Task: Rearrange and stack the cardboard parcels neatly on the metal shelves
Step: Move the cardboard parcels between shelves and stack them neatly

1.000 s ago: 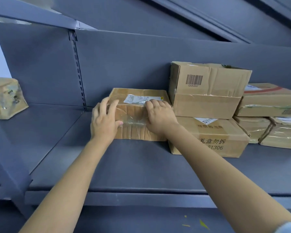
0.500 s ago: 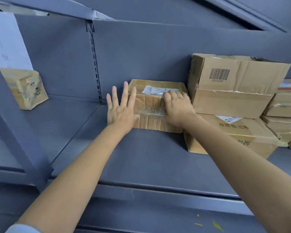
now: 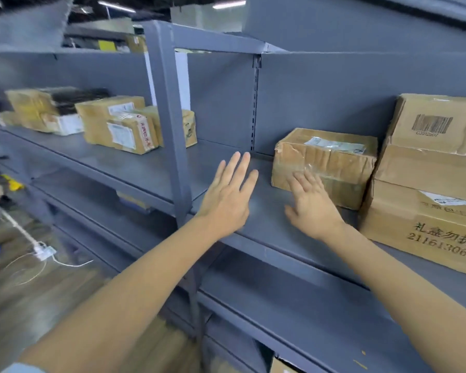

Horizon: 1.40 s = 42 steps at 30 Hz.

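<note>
A small taped cardboard parcel (image 3: 334, 160) sits on the grey metal shelf (image 3: 267, 219), pushed against a stack of two larger boxes: a barcoded box (image 3: 431, 146) on top of a box with printed characters (image 3: 420, 224). My right hand (image 3: 311, 205) is open just in front of the small parcel, fingertips at its front face. My left hand (image 3: 228, 196) hovers flat and open over the bare shelf, left of the parcel and apart from it.
A grey upright post (image 3: 170, 125) divides the shelving. Left of it, several parcels (image 3: 119, 125) stand on the neighbouring shelf. Lower shelves run beneath. A white power strip and cables (image 3: 42, 253) lie on the floor at the left.
Both hands have let go of the small parcel and drawn back toward me. The view has swung left, bringing the neighbouring shelf and its parcels into sight.
</note>
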### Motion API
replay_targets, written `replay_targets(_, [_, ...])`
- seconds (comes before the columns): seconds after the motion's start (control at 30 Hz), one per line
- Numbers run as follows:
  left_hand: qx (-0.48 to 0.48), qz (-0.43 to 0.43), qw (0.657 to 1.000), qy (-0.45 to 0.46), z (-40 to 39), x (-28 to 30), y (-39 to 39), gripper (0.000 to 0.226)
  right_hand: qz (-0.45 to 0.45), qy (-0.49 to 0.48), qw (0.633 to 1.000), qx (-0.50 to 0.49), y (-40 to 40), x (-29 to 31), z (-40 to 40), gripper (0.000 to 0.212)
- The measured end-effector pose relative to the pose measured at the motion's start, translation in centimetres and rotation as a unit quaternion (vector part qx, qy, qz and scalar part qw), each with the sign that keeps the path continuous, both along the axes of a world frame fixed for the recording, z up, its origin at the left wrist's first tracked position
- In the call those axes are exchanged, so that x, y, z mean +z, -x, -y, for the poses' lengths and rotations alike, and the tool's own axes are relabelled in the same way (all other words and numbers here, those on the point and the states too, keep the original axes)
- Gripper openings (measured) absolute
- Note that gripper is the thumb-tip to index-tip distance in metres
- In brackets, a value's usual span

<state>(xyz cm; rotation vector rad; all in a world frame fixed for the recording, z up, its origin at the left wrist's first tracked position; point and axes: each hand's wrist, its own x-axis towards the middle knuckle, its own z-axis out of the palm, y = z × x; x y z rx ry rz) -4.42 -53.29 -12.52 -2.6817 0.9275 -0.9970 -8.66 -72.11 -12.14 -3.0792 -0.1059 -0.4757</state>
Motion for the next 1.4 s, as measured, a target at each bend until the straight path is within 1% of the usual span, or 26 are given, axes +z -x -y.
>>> replay_targets(0.07, [0.012, -0.003, 1.0, 0.01, -1.5, -0.2, 1.4, 0.07, 0.013, -0.029, 0.999, 0.039, 0.4, -0.3, -1.2, 0.067])
replay_targets(0.13, [0.038, -0.003, 0.999, -0.001, -3.4, -0.4, 3.1, 0.068, 0.013, -0.052, 0.995, 0.083, 0.6, -0.6, -2.8, 0.066])
replay_targets(0.23, [0.086, -0.024, 0.996, -0.012, -7.0, -0.3, 5.0, 0.066, 0.017, -0.078, 0.986, 0.145, 0.6, -0.9, -5.4, 0.062])
replay_targets(0.3, [0.131, -0.022, 0.991, -0.027, -9.8, 0.2, 5.7, 0.067, 0.033, -0.088, 0.978, 0.187, 0.6, -0.8, -7.4, 0.058])
replay_targets(0.37, [0.181, -0.037, 0.982, -0.036, -12.7, 0.8, 5.9, 0.068, 0.039, -0.092, 0.969, 0.228, 0.8, -0.5, -9.5, 0.054])
replay_targets(0.47, [0.248, -0.066, 0.966, -0.019, -16.5, 1.9, 6.1, 0.071, 0.021, -0.075, 0.955, 0.287, 1.1, 0.6, -13.0, 0.051])
replay_targets(0.57, [0.288, -0.106, 0.952, 0.005, -19.7, 2.7, 5.8, 0.074, 0.015, -0.058, 0.947, 0.315, 0.4, 1.9, -16.4, 0.051])
replay_targets(0.67, [0.302, -0.129, 0.944, 0.031, -23.2, 2.7, 5.3, 0.074, 0.01, -0.05, 0.949, 0.311, -1.2, 3.1, -19.9, 0.053])
replay_targets(0.8, [0.324, -0.148, 0.934, 0.033, -29.0, 2.9, 3.9, 0.075, -0.023, -0.034, 0.96, 0.276, -4.0, 4.0, -24.7, 0.057])
replay_targets(0.93, [0.337, -0.164, 0.926, 0.041, -34.6, 3.3, 2.2, 0.076, -0.047, -0.053, 0.969, 0.239, -6.5, 3.5, -28.8, 0.06])
replay_targets(1.03, [0.336, -0.181, 0.923, 0.046, -37.9, 3.0, 1.1, 0.077, -0.066, -0.04, 0.975, 0.209, -8.3, 3.0, -31.1, 0.064])
replay_targets(1.23, [0.312, -0.189, 0.93, 0.045, -42.0, 2.7, -2.3, 0.079, -0.049, -0.013, 0.989, 0.14, -12.2, 3.4, -34.6, 0.069])
replay_targets(1.33, [0.297, -0.19, 0.933, 0.066, -43.2, 2.7, -4.5, 0.078, -0.05, 0.015, 0.991, 0.121, -14.4, 3.3, -36.0, 0.07])
replay_targets(1.4, [0.29, -0.194, 0.933, 0.089, -44.1, 2.4, -6.5, 0.076, -0.053, 0.016, 0.993, 0.102, -16.1, 3.7, -36.7, 0.068])
